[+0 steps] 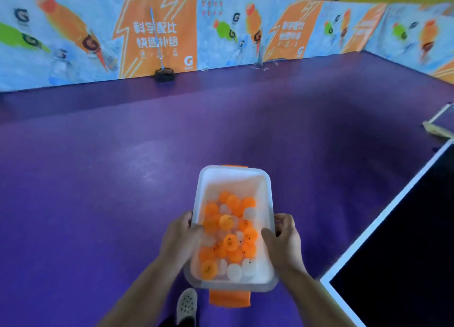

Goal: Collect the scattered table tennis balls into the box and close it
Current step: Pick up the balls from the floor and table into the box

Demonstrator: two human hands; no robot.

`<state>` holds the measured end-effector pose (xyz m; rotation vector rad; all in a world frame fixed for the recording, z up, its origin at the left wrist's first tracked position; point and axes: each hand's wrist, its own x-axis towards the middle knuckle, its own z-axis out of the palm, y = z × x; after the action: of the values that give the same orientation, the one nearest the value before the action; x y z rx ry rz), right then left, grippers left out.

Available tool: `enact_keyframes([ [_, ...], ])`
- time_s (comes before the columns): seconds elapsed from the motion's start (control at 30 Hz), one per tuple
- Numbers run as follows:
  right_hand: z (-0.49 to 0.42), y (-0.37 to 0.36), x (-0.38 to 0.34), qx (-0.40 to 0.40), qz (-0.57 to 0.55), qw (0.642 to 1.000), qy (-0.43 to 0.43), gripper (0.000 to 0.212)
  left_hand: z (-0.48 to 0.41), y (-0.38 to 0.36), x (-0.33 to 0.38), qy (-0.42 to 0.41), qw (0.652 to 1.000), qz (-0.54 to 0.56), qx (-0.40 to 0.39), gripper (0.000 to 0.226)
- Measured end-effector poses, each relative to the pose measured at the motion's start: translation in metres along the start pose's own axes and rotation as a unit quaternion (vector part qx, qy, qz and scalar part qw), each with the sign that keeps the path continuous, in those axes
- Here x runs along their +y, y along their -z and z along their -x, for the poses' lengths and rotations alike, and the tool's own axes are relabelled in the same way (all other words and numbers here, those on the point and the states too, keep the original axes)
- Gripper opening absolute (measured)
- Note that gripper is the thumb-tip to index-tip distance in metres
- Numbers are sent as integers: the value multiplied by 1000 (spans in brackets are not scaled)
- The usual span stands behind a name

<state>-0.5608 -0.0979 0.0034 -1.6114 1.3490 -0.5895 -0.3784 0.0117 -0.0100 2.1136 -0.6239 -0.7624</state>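
A translucent white plastic box with orange latch flaps at both short ends hangs in front of me above the purple floor. It has no lid on and holds several orange and white table tennis balls. My left hand grips its left long rim, thumb inside. My right hand grips the right long rim the same way. No lid is in view.
A dark table tennis table with a white edge fills the lower right. Printed barrier boards fence the purple floor; a ball-picker net on a pole leans against them. My shoe shows below the box.
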Motion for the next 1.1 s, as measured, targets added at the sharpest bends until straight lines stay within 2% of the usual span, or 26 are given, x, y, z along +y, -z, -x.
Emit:
enact_keyframes([
  [0.07,-38,-8,-21,21,1,1000,-11,22,-52,3,23,-19,999,-14,-23,2],
  [0.23,-124,-19,-55,77,11,996,-35,24,-160,-6,77,-55,997,-24,-57,12],
  [0.3,-148,-18,-55,100,8,993,-61,26,-195,-20,93,-71,994,-33,-74,18],
  [0.43,-197,-3,-47,144,-2,984,-104,28,-251,-62,125,-88,985,-63,-136,18],
  [0.67,-323,42,-31,183,-20,975,-124,27,-346,-146,208,-105,974,-84,-180,11],
  [0.9,-462,124,-38,205,-36,971,-116,25,-431,-234,331,-141,966,-81,-200,10],
  [1.1,-546,176,-39,247,-40,960,-130,27,-485,-302,397,-142,961,-68,-228,11],
])
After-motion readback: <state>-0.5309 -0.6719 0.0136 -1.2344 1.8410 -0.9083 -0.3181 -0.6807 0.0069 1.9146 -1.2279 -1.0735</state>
